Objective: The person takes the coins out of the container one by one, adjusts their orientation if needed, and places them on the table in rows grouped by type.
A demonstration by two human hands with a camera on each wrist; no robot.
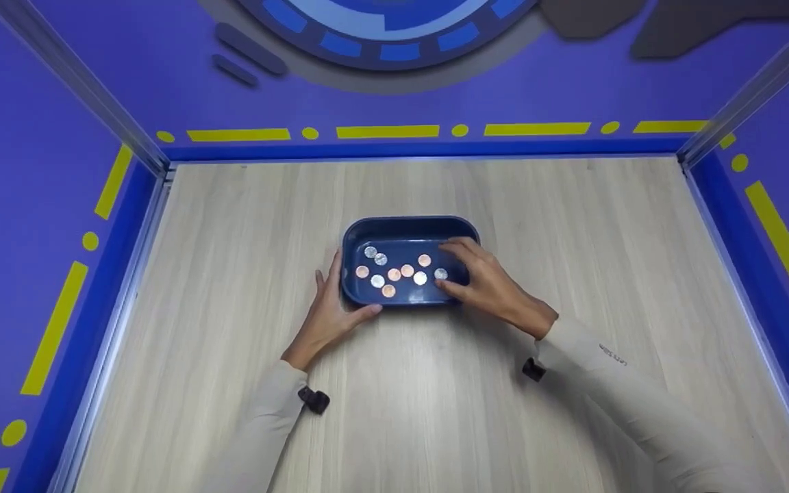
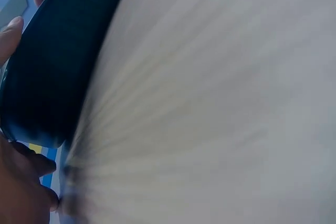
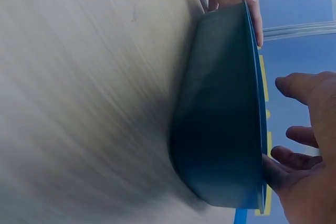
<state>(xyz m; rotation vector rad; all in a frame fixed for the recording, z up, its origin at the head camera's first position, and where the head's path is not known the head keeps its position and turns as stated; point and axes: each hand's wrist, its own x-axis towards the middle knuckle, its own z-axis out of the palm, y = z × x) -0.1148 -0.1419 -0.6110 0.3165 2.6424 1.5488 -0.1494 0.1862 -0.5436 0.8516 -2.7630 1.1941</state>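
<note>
A dark blue rectangular tray (image 1: 408, 228) stands on the wooden table. Several coins lie spread flat on its floor, some copper (image 1: 394, 274), some silver (image 1: 377, 281). My left hand (image 1: 329, 315) grips the tray's near left corner, thumb along the front rim and fingers against the left wall (image 2: 58, 61). Over the right end of the tray is my right hand (image 1: 480, 277), its thumb and fingers parted and bent downward. A silver coin (image 1: 441, 274) lies close by the right thumb. In the right wrist view the right-hand fingers (image 3: 296, 85) are spread above the rim, holding nothing.
Pale wood-grain tabletop (image 1: 435, 404) surrounds the tray. Blue panels with yellow dashes stand at the back (image 1: 394, 109) and both sides, joined by metal corner posts (image 1: 86, 82). A small black camera is strapped at each wrist.
</note>
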